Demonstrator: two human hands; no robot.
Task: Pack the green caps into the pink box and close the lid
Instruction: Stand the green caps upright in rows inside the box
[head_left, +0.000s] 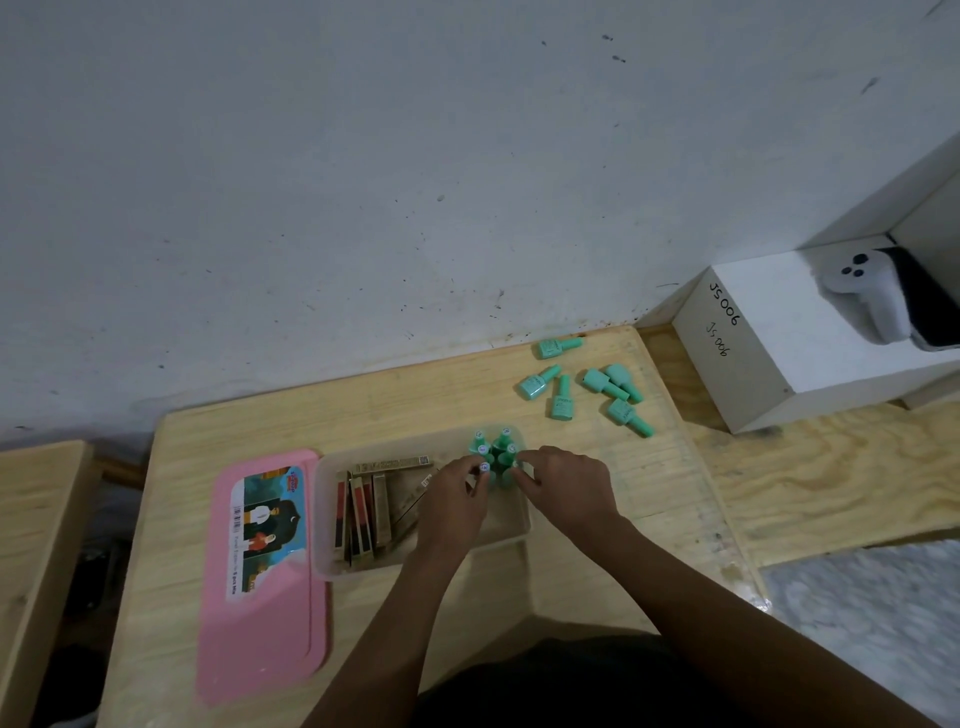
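Head view: the box (319, 519) sits open near the middle of the counter (519, 582), and its pink lid (260, 639) lies flat just beside it on the left, label side up. In the box's far right corner a tight group of standing caps (493, 452) is already packed upright, about six as far as I can count. The left part of the box is taken up by slim brown cartons (363, 514). Both hands work at that group. The left hand (452, 499) has its fingers curled and pinches one of the standing caps at the near left edge of the cluster. The right hand (566, 488) reaches in from the right with bent fingers against the cluster; I cannot tell whether it grips a cap or only steadies them. Six loose caps (562, 397) lie on their sides on the counter, far right of the box and well apart from it, near a white carton (769, 332) with a white controller (872, 296) on top. By my reckoning roughly half the caps are in; the loose ones are left to pack, and the lid is not yet on
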